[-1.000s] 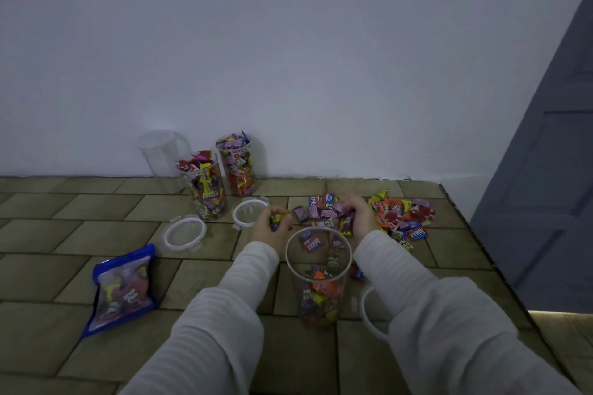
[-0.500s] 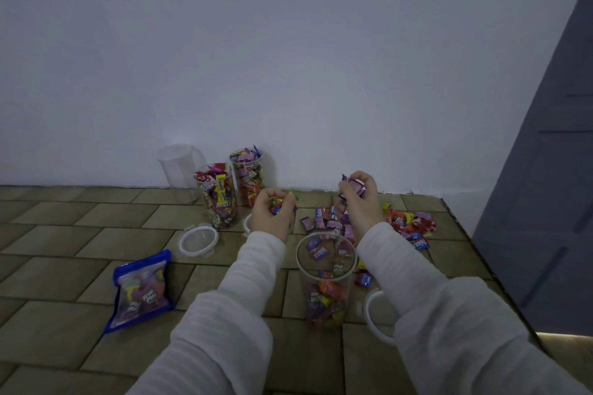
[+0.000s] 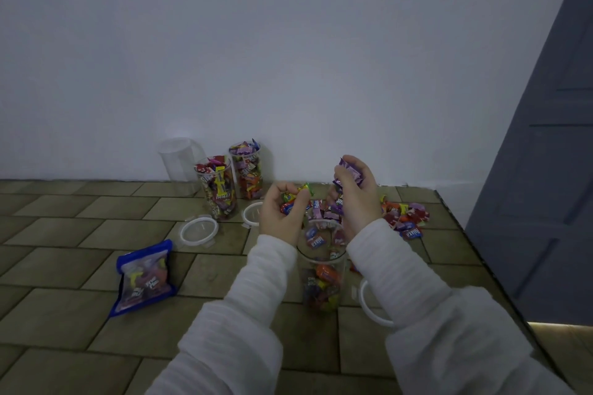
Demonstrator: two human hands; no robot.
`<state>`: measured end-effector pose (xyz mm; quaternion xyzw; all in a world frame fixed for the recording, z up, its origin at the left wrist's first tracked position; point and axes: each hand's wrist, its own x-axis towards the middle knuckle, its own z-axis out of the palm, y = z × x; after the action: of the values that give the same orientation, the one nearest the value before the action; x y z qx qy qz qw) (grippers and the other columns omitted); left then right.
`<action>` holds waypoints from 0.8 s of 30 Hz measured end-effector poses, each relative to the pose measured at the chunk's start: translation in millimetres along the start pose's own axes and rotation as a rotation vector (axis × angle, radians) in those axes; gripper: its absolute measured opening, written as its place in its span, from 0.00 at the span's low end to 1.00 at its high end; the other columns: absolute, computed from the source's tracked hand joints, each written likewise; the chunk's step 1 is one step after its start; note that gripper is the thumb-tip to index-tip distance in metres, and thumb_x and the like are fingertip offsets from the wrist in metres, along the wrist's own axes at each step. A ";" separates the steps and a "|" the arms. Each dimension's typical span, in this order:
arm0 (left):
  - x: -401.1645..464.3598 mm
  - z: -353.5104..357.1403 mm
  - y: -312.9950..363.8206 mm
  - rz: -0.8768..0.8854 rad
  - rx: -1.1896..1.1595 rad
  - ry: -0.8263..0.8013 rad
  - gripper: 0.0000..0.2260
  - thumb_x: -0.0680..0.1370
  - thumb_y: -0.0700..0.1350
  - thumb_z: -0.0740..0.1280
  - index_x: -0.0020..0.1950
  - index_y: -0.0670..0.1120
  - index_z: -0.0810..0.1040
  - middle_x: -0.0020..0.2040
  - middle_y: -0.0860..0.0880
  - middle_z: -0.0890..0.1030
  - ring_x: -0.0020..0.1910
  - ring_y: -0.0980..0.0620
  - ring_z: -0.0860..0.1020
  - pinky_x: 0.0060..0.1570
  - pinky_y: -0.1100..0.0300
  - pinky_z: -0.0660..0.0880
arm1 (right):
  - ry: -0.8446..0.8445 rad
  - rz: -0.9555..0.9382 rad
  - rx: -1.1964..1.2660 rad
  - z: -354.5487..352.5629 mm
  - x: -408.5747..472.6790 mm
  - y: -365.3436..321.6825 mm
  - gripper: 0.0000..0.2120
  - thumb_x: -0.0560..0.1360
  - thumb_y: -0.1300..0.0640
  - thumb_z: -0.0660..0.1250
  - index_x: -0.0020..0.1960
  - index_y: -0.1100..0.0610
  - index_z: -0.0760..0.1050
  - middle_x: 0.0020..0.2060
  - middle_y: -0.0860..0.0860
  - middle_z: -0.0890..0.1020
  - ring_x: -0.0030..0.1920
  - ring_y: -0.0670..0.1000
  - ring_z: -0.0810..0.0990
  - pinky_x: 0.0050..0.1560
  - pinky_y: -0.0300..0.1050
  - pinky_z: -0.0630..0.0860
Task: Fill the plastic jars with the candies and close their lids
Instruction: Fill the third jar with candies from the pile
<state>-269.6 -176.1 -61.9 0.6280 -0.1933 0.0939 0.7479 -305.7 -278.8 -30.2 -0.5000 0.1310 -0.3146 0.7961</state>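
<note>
A clear plastic jar point(image 3: 322, 279) stands between my forearms, partly filled with wrapped candies. My left hand point(image 3: 282, 213) hovers just left of its rim and grips a few candies, green, yellow and blue. Higher up, my right hand point(image 3: 357, 194) holds a bunch of purple candies above the jar's far rim. A loose pile of candies point(image 3: 405, 216) lies on the table to the right behind my hands. Two full jars point(image 3: 218, 189) point(image 3: 247, 171) and an empty jar point(image 3: 178, 159) stand by the wall, all without lids.
Three white-rimmed lids lie on the tiled table: one point(image 3: 199, 230) left of centre, one point(image 3: 252, 213) behind my left hand, one point(image 3: 372, 308) under my right sleeve. A blue candy bag point(image 3: 144, 277) lies at left. The table edge point(image 3: 475, 253) runs along the right, beside a grey door point(image 3: 542, 170).
Both hands rose from the candy pile with candies gripped. My right hand climbed higher over the jar, and my left hand lifted slightly beside the rim.
</note>
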 end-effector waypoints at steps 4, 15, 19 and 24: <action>-3.6 -0.1 -3.3 -0.011 -0.004 0.017 0.10 0.75 0.35 0.68 0.40 0.48 0.72 0.39 0.47 0.75 0.40 0.49 0.74 0.43 0.56 0.73 | 0.088 0.056 0.024 -5.3 -1.1 8.7 0.08 0.77 0.62 0.63 0.53 0.51 0.75 0.36 0.51 0.74 0.26 0.48 0.68 0.27 0.41 0.66; -8.7 8.1 -4.4 0.030 -0.007 0.049 0.12 0.73 0.33 0.68 0.37 0.46 0.69 0.34 0.50 0.72 0.32 0.60 0.71 0.34 0.69 0.71 | 0.085 0.084 0.021 -9.0 -4.4 11.5 0.08 0.77 0.61 0.64 0.54 0.51 0.75 0.34 0.50 0.75 0.27 0.48 0.69 0.30 0.41 0.69; -9.7 4.7 -9.2 0.065 -0.034 -0.007 0.16 0.71 0.36 0.71 0.33 0.46 0.65 0.29 0.52 0.68 0.28 0.58 0.68 0.30 0.68 0.68 | 0.076 0.082 0.034 -8.4 -5.0 12.4 0.08 0.77 0.62 0.64 0.54 0.52 0.75 0.33 0.49 0.75 0.27 0.48 0.68 0.30 0.40 0.68; -9.9 0.6 -12.6 0.081 -0.106 -0.075 0.17 0.66 0.48 0.70 0.30 0.46 0.62 0.26 0.52 0.66 0.30 0.50 0.65 0.31 0.59 0.66 | 0.079 0.089 0.063 -8.0 -6.3 11.0 0.08 0.77 0.63 0.64 0.54 0.54 0.75 0.33 0.49 0.75 0.28 0.48 0.69 0.29 0.41 0.68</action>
<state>-273.9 -178.1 -77.2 0.5822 -0.2511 0.0899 0.7681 -310.6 -277.2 -44.2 -0.4557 0.1744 -0.3021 0.8189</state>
